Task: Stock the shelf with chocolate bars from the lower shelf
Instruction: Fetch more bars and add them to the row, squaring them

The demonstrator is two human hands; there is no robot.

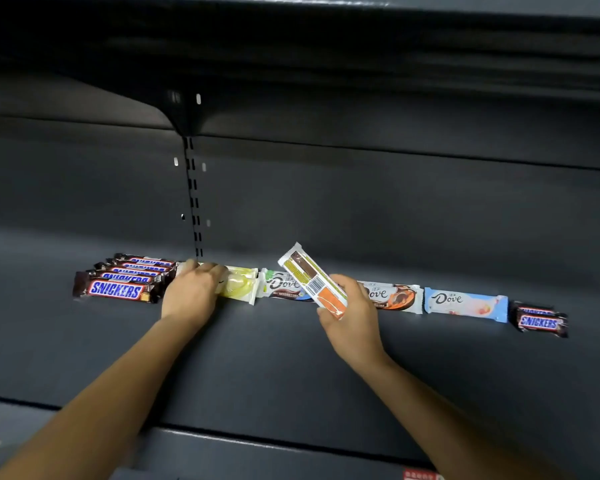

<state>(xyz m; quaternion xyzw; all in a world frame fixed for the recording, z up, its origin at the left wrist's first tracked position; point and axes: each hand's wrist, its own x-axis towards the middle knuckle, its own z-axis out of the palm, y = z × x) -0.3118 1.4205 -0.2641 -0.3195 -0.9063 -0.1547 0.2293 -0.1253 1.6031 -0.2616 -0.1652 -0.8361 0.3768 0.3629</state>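
A row of chocolate bars lies across the dark shelf [291, 358]. Several Snickers bars [118, 289] are stacked at the left. My left hand [193, 292] rests on the left end of a yellow-white bar [239, 284], fingers curled over it. A Dove bar [281, 285] lies beside that one. My right hand [352, 313] grips a white and orange bar [314, 280], back side up, tilted above the row. Further right lie an orange-brown Dove bar [395, 296], a light blue Dove bar [465, 303] and more Snickers [539, 320].
The shelf's back panel has a slotted upright [193, 195]. An upper shelf [326, 46] overhangs the row. The shelf's front edge [257, 438] runs below my forearms, with a red label [420, 474] at the bottom.
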